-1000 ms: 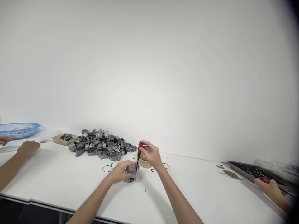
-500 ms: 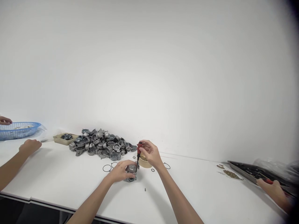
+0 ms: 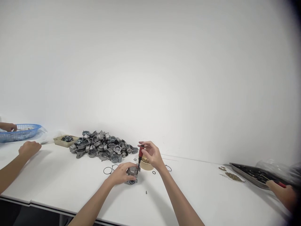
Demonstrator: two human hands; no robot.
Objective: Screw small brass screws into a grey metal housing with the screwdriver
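My left hand (image 3: 122, 173) is closed around a grey metal housing (image 3: 133, 171) that stands on the white table, a round opening with a dark ring facing me. In my right hand (image 3: 151, 154) is a screwdriver (image 3: 141, 153) with a red and black handle, gripped by the fingers and slightly tilted. Its shaft points down to the housing's right side; the tip's exact seat is too small to make out. A small screw (image 3: 146, 192) lies on the table to the right of the housing. Behind my right hand sits a round tub (image 3: 147, 166) of brass-coloured small parts.
A heap of grey metal housings (image 3: 101, 146) lies at the back left, beside a beige tray (image 3: 64, 142). Black rubber rings (image 3: 107, 170) lie around. Co-workers' hands show at a blue basket (image 3: 21, 133), at far left, and holding a red-handled tool by a dark tray (image 3: 249, 175).
The screwdriver's handle has tilted slightly rightward in my right hand. My left hand stays on the housing. One co-worker's hand has reached into the blue basket; the one at right has shifted.
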